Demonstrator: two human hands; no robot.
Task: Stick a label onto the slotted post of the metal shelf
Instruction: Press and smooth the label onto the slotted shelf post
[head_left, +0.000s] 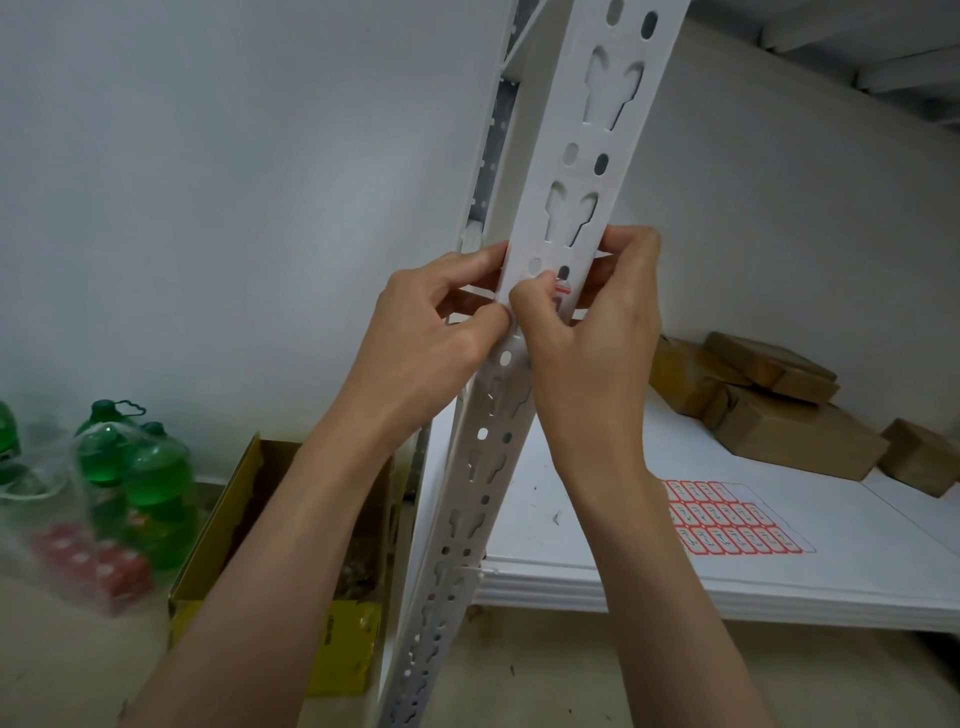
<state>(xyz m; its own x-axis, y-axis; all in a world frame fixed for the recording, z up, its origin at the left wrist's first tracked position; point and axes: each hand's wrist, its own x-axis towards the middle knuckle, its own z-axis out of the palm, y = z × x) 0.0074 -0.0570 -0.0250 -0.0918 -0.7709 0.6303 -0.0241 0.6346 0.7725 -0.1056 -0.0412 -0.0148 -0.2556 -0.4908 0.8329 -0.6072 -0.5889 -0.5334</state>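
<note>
A white slotted post (582, 171) of the metal shelf runs diagonally through the middle of the view. A small white label with a red border (562, 289) lies against the post's front face, mostly hidden by my fingers. My right hand (592, 332) wraps around the post from the right, its thumb pressing on the label. My left hand (436, 322) grips the post's left edge, thumb and fingertips meeting beside the right thumb. A sheet of red-bordered labels (727, 517) lies on the white shelf board (779, 587).
Several brown cardboard parcels (779, 410) sit at the back right of the shelf. On the floor to the left stand green bottles in a clear bag (140, 467), red packs (98, 566) and an open yellow carton (270, 545). A white wall is behind.
</note>
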